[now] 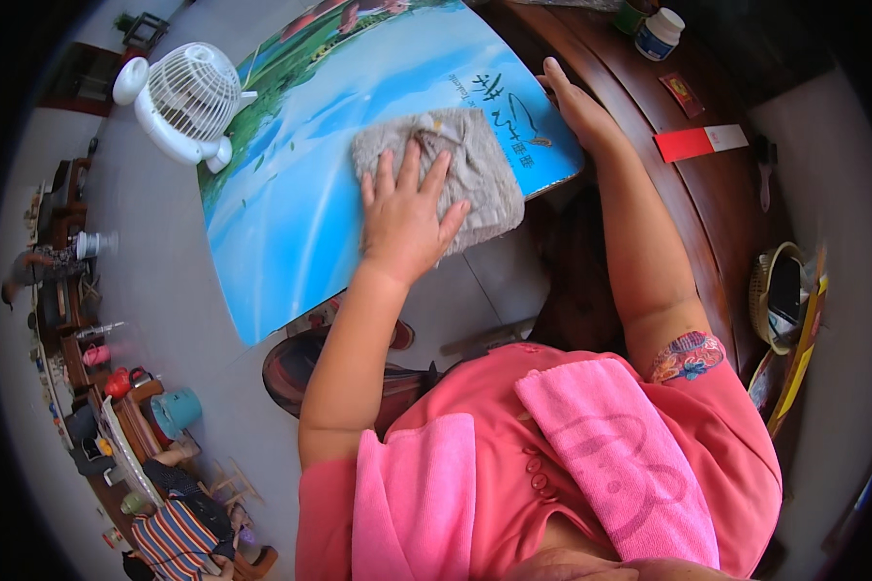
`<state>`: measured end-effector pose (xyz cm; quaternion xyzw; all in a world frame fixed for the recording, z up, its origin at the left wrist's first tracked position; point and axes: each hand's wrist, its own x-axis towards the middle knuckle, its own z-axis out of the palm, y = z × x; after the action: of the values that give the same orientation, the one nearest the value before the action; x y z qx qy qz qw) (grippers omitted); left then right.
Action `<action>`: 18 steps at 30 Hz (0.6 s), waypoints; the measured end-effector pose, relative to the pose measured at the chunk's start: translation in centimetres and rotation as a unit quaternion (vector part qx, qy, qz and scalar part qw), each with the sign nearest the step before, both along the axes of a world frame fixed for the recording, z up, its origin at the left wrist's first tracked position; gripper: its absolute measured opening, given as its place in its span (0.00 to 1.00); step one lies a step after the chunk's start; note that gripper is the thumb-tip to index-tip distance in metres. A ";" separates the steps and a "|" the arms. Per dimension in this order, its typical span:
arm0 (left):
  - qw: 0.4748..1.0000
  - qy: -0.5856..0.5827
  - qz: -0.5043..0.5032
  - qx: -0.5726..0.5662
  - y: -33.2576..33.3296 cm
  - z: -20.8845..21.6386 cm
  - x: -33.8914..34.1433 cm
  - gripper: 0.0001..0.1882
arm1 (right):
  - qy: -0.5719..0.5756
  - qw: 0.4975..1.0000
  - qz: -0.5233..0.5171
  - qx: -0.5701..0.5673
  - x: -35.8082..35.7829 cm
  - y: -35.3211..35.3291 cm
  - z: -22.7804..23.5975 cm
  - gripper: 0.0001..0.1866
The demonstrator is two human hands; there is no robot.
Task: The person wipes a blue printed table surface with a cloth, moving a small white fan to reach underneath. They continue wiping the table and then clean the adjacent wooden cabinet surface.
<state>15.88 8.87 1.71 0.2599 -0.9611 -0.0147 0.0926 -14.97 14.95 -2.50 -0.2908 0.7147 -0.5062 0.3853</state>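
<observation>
A folded grey cloth (494,184) with a rough nap lies on a small tabletop (291,232) printed with a blue sky and landscape picture. My left hand (407,208) rests flat on the cloth, fingers spread and pointing away from me. Part of the cloth overhangs the near edge of the tabletop. At the tabletop's right edge is my right hand (586,111), its fingers stretched out along the side. Some of its fingers are hidden, and I see nothing held in it.
A white fan (189,102) stands at the tabletop's far left. Along the right runs a dark wooden surface (692,213) with a white bottle (660,34), a red and white card (700,142), a brush (765,174) and a basket (775,295). A blue bucket (176,412) is at left.
</observation>
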 end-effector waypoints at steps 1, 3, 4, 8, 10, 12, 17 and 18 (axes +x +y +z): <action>1.000 -0.003 0.011 0.005 0.4 0.0 1.0 0.33 | 0.012 1.000 -0.005 0.005 -0.1 -0.1 -0.1 0.48; 1.000 -0.004 0.023 0.009 0.7 0.0 2.8 0.33 | 0.032 0.999 -0.015 0.014 0.0 -0.2 -0.5 0.47; 1.000 -0.004 0.026 0.011 0.7 0.0 3.6 0.33 | 0.031 0.999 -0.009 0.020 -0.1 -0.2 -0.5 0.48; 1.000 -0.014 0.021 0.008 -1.4 0.5 4.0 0.34 | 0.005 1.000 0.002 0.000 0.0 -0.5 -0.2 0.48; 0.999 -0.013 0.030 -0.007 -3.7 0.1 3.4 0.34 | 0.025 1.000 -0.002 0.017 0.4 -0.6 0.0 0.48; 0.998 -0.013 0.058 -0.021 -7.3 -0.9 2.3 0.34 | 0.032 0.999 -0.002 0.022 0.4 -0.7 0.0 0.48; 0.987 -0.045 0.150 -0.037 -16.9 -2.4 -1.7 0.35 | -0.002 1.000 0.012 -0.005 0.4 -0.2 0.5 0.47; 0.984 -0.047 0.171 -0.027 -18.8 -2.5 -2.5 0.35 | -0.015 0.999 0.015 -0.024 0.4 -0.2 0.5 0.46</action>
<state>13.41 -9.89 -0.76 0.4178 -0.9060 0.0397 0.0554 -14.56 14.77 -1.97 -0.3031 0.6921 -0.5216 0.3964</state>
